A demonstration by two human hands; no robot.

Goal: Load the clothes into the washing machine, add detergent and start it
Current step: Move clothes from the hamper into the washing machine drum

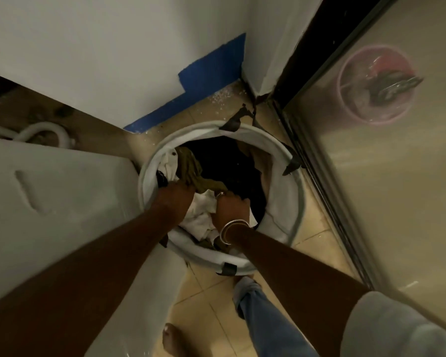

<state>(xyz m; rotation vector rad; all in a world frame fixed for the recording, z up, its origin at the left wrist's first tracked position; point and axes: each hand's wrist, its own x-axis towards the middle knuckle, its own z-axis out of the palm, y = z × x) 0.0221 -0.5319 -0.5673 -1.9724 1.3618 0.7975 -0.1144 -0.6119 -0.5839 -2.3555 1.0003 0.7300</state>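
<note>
A: White round fabric hamper (281, 207): hands?
B: Both arms reach down inside. Left hand (177, 195) grips olive-green garment (191, 167); right hand (232, 207) clutches crumpled white cloth (201, 215) by hamper's near rim.

One wide-angle camera, worn on the head, looks steeply down into a room corner. The laundry basket (276, 149) on the tiled floor (317, 228) lies near the middle, seen from above its mouth. Both forearms (101, 253) run in from the bottom edge, close to the lens, to the left hand (177, 198) and right hand (232, 207) in the clothes (201, 217). The washing machine (49, 202) fills the left edge, a glass door (397, 176) the right.
</note>
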